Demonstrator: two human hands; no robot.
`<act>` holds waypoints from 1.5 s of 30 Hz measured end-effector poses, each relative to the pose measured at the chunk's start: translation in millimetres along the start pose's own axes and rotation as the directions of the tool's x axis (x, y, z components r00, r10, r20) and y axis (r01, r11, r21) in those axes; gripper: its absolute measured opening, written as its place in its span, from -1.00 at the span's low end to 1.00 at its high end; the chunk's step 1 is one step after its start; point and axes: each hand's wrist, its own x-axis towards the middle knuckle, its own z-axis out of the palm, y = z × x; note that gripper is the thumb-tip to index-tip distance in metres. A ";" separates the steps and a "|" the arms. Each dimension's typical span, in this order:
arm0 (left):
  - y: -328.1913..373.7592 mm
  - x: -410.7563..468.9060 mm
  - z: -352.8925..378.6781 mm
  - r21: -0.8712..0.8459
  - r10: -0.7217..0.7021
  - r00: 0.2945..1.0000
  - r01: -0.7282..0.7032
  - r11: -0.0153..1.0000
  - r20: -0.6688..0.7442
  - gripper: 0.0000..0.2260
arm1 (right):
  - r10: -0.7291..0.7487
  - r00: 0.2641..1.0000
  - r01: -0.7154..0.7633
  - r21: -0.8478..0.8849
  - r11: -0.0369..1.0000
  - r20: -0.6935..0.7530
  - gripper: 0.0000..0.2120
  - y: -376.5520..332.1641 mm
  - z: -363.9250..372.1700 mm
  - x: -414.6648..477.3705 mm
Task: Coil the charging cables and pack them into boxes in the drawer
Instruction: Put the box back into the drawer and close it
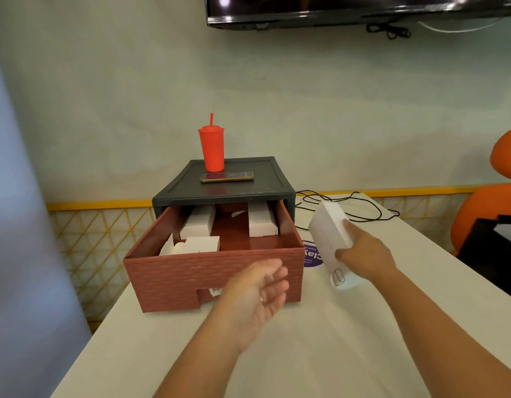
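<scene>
Head view, looking down over a smooth white table (306,354). At its centre a reddish-brown drawer (214,277) with a woven-looking textured front is pulled out of a dark grey plastic drawer unit (174,196). Three plain white cardboard boxes lie inside: two long ones at the far left (198,225) and far right (261,225), and a shorter one near left (202,244). The right hand (363,254) grips another long white box (329,234), fingers and thumb wrapped round it, tilted just right of the drawer. The left hand (257,294) hovers before the drawer front, fingers relaxed and apart, holding nothing. A thin black charging cable (363,208) sprawls in loose loops on the far right of the table, uncoiled. The step seems to be readying this box for that cable: it would go best by setting the box down and winding the cable into even loops small enough for the narrow box. A red ribbed tumbler (211,147) with a straw and a glossy phone (227,176) rest on the unit's top.
</scene>
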 end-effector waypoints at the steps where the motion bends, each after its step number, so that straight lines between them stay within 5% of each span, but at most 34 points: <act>1: 12.9 1.6 4.8 0.044 0.043 0.999 -0.044 0.998 0.021 -0.86 | -0.033 0.999 0.033 0.029 0.999 -0.026 -0.31 -5.0 -12.4 -4.1; 5: 62.4 9.0 36.5 0.205 0.112 0.990 -0.127 0.970 0.081 -0.83 | -0.181 0.979 0.188 0.070 0.980 -0.095 -0.28 -34.5 -51.4 -22.2; 11: 83.6 33.3 73.7 0.310 0.000 0.994 -0.035 0.950 0.110 -0.25 | -0.324 0.933 0.333 0.034 0.942 -0.156 -0.28 -85.1 -60.6 -57.9; 15: 85.1 38.3 76.8 0.156 0.150 0.988 -0.143 0.977 -0.035 -0.41 | -0.429 0.877 0.445 0.032 0.895 -0.215 -0.41 -103.0 -47.9 -69.7; 18: 90.7 38.1 61.9 0.153 0.158 0.987 -0.156 0.976 0.001 -0.57 | -0.514 0.853 0.503 0.395 0.769 -0.086 -0.55 -101.5 -53.9 -65.4; 20: 95.9 39.9 51.0 0.120 0.129 0.988 -0.139 0.983 0.084 -0.66 | -0.520 0.852 0.345 0.683 0.644 0.059 -0.56 -95.5 -56.0 -59.7; 22: 98.3 39.0 44.8 0.047 0.158 0.977 -0.166 0.985 0.141 -0.76 | -0.465 0.856 0.088 0.823 0.561 0.225 -0.36 -91.6 -51.6 -53.1; 25: 96.9 35.3 45.9 -0.037 0.209 0.953 -0.206 0.978 0.219 -0.79 | -0.471 0.804 -0.181 0.904 0.387 0.363 -0.43 -92.3 -40.2 -45.6; 28: 98.8 40.9 41.3 -0.033 0.220 0.953 -0.218 0.975 0.207 -0.76 | -0.452 0.805 -0.280 0.918 0.281 0.384 -0.48 -98.5 -33.1 -38.3; 32: 101.9 56.1 29.4 0.091 0.221 0.974 -0.224 0.970 0.038 -0.71 | -0.342 0.881 -0.177 0.897 0.404 0.327 -0.65 -107.9 -21.9 -25.4; 39: 107.4 78.1 2.8 0.394 0.123 0.992 -0.100 0.914 -0.035 -0.69 | -0.264 0.909 -0.117 0.805 0.581 0.323 -0.52 -115.0 -3.0 -5.4; 43: 112.6 95.9 -16.0 0.402 0.026 0.994 0.018 0.915 -0.103 -0.80 | -0.114 0.910 -0.216 0.692 0.689 0.398 -0.87 -121.3 4.8 13.5; 45: 111.4 106.7 -24.6 0.422 -0.021 0.991 0.077 0.903 -0.135 -0.86 | -0.022 0.950 -0.180 0.607 0.774 0.310 -0.90 -114.0 10.0 28.4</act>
